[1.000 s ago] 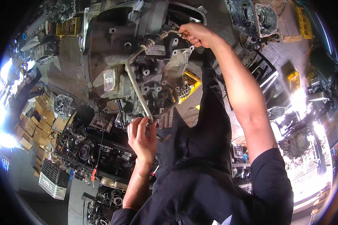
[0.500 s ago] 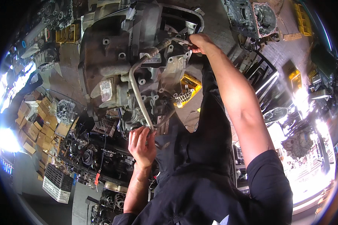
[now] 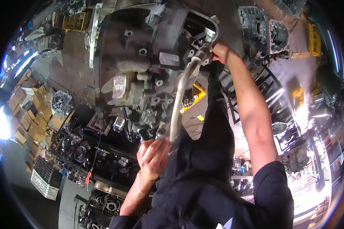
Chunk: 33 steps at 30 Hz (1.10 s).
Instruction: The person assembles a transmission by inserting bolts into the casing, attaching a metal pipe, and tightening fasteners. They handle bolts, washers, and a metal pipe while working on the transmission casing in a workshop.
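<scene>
The bent metal pipe [image 3: 178, 97] lay across the right side of the big casing [image 3: 120, 51], pinched at the near end in the left hand's [image 3: 153, 158] grip and at the far end in the right hand's [image 3: 221, 52], its fastening impossible to tell.

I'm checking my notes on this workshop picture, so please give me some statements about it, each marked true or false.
1. The left hand and the right hand are both bare. True.
2. The left hand is at the upper end of the metal pipe. False: it is at the lower end; the right hand is at the upper.
3. The large casing carries two pale labels. True.
4. The pipe is hidden behind the casing. False: in this view it passes in front.
5. Just right of the pipe shows a blue bin. False: that is a yellow bin.
</scene>
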Available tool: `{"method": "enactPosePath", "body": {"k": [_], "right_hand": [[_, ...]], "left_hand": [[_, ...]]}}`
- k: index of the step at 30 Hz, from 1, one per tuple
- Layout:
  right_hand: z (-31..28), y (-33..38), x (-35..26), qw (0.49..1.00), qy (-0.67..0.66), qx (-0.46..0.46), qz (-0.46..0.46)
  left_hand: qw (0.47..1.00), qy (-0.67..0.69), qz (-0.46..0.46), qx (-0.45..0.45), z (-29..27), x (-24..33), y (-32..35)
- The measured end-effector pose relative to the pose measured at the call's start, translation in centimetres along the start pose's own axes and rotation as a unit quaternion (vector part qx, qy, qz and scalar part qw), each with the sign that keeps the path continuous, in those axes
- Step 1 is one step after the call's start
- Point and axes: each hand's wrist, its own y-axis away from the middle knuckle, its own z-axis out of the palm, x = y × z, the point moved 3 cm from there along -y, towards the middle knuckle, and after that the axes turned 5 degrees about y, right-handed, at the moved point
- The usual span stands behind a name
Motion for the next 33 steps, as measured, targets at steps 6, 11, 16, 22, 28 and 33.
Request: {"method": "enactPosePath", "body": {"k": [6,11,16,22,28,33], "right_hand": [[-0.1,0.4,0.2,1.0,0.017,0.001,-0.019],[0.0,0.9,-0.6,0.999,0.026,-0.01,-0.024],[-0.6,-0.3,-0.5,0.999,0.047,0.003,-0.013],[0.0,-0.3,-0.6,0.998,0.031,-0.011,-0.052],[0.5,0.5,-2.3,0.998,0.04,-0.035,0.025],[0.8,-0.4,-3.1,0.992,0.116,-0.003,0.042]], "left_hand": [[1.0,0.018,-0.004,-0.001,0.3,-0.3,0.4],[0.999,0.038,-0.008,-0.005,0.6,-0.7,0.8],[0.999,0.048,0.016,-0.007,0.6,-1.5,0.7],[0.997,0.071,0.033,-0.024,0.8,-2.2,0.3],[0.992,0.101,0.058,-0.054,1.7,-2.5,0.5],[0.989,0.143,0.035,-0.026,2.8,-3.2,1.1]]}}
